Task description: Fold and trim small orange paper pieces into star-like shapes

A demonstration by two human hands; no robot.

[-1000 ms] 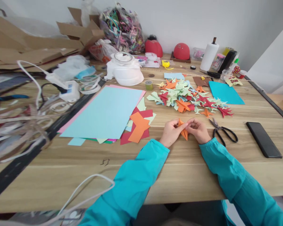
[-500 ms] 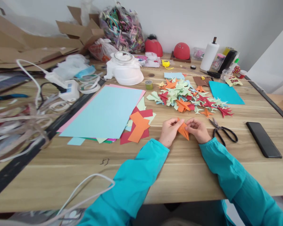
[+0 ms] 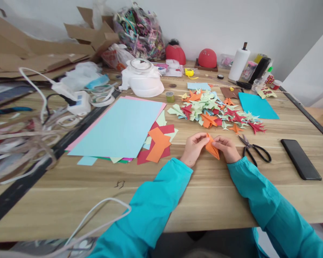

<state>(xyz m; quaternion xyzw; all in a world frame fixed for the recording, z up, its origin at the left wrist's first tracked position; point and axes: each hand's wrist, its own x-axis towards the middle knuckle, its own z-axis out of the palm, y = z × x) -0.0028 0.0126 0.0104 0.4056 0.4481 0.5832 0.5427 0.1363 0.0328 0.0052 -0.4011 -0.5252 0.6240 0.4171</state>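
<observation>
Between my two hands, just above the wooden table, is a small folded piece of orange paper [image 3: 212, 148] with a pointed lower end. My left hand [image 3: 193, 148] pinches its upper left edge between thumb and fingers. On the other side my right hand [image 3: 227, 147] grips the right edge, thumb pressed on the paper. Beyond the hands lies a heap of folded paper figures [image 3: 204, 105] in pale green, orange, red and blue. Flat orange paper strips [image 3: 158, 143] lie to the left, overlapping red and green pieces.
Black-handled scissors [image 3: 254, 147] lie right of my right hand, with a black phone [image 3: 300, 159] farther right. Large light-blue sheets [image 3: 115, 125] are stacked at left. A turquoise sheet [image 3: 258, 105] lies behind the scissors. A white cable [image 3: 107, 200] loops near the front edge.
The folded orange paper has shifted slightly right and turned a little between my fingers. My right fingers have moved closer around it. Everything else stays in place.
</observation>
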